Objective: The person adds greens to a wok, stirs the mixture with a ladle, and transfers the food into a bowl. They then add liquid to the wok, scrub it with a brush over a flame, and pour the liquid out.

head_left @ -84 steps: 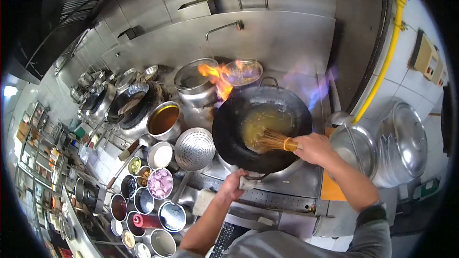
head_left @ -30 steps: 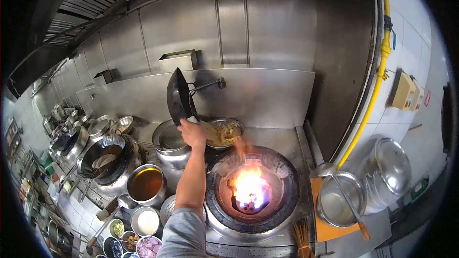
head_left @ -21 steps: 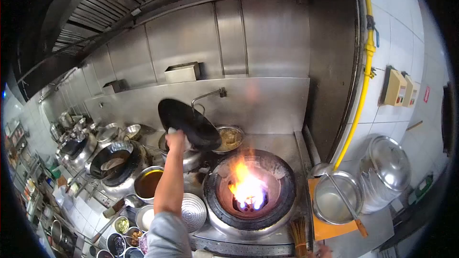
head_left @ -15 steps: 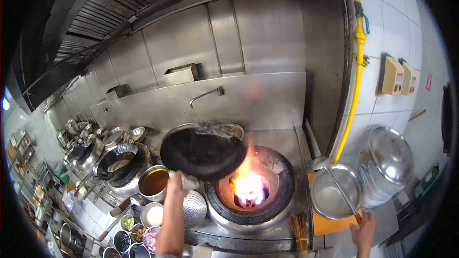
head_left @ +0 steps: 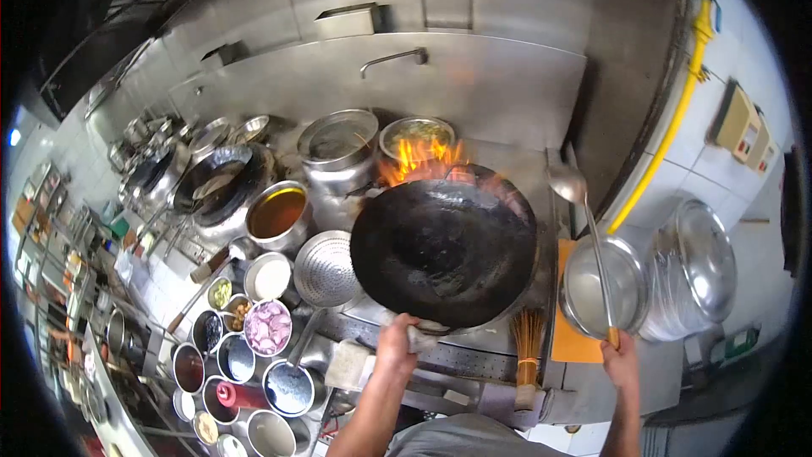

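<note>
A large black wok (head_left: 444, 250) sits over the burner, its inside dark and slightly shiny. Flames (head_left: 419, 159) rise behind its far rim. My left hand (head_left: 397, 345) is closed on the wok's near edge, with a pale cloth (head_left: 419, 337) at the grip. On the right, my right hand (head_left: 622, 360) holds a long metal ladle (head_left: 597, 254) by its wooden handle end. The ladle's bowl points away from me, past a metal pot (head_left: 584, 292) of cloudy liquid that its shaft crosses.
A bamboo brush (head_left: 527, 355) lies right of the wok's near side. Left are a perforated strainer (head_left: 326, 269), a pot of brown liquid (head_left: 277, 213), and several containers, one with chopped onion (head_left: 268, 328). A faucet (head_left: 393, 59) projects behind. Lidded metalware (head_left: 706, 258) stands at right.
The wok has come down from its raised, tilted position onto the burner, covering the opening. My right hand has taken hold of the ladle and lifted it. The view has tilted downward.
</note>
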### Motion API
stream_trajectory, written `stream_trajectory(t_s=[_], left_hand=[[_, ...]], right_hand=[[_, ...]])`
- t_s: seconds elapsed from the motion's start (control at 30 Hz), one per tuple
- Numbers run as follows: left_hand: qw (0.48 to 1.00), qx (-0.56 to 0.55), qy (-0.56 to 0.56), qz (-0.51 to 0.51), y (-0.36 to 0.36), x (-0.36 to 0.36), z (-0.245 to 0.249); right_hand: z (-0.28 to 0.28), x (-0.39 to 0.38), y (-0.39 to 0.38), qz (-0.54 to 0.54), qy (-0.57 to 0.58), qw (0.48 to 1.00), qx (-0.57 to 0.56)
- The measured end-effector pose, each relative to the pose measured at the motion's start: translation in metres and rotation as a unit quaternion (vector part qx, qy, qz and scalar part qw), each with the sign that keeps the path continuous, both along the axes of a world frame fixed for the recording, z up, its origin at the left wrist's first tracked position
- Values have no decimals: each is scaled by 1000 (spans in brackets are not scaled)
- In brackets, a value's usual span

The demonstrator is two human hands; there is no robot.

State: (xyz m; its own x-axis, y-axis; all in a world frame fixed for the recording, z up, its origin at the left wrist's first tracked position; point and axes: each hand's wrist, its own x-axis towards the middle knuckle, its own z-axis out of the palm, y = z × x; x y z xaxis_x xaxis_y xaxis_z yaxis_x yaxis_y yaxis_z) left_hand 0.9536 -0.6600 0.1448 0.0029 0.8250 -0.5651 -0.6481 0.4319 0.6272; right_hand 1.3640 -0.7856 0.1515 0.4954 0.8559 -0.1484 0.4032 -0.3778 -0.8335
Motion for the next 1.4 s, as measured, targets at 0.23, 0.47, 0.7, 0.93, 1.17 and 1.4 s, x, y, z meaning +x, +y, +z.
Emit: stream_trajectory(t_s=[0.23, 0.47, 0.7, 0.93, 1.17, 1.4], left_hand=[[996, 78, -4, 32, 10, 28, -39], [992, 34, -66, -98, -76, -86, -21], [999, 41, 6, 22, -123, -141, -67], [985, 41, 161, 45, -106, -143, -120], [846, 5, 532, -14, -76, -145, -156], [827, -3, 562, 7, -67, -146, -159]], right_hand=[[123, -174, 132, 198, 304, 921, 140], [100, -320, 348, 308, 119, 941, 66], [38, -427, 501, 270, 425, 862, -62], [104, -418, 466, 253, 828, 491, -99], [156, -337, 358, 267, 841, 470, 4], [163, -212, 253, 223, 760, 610, -18]])
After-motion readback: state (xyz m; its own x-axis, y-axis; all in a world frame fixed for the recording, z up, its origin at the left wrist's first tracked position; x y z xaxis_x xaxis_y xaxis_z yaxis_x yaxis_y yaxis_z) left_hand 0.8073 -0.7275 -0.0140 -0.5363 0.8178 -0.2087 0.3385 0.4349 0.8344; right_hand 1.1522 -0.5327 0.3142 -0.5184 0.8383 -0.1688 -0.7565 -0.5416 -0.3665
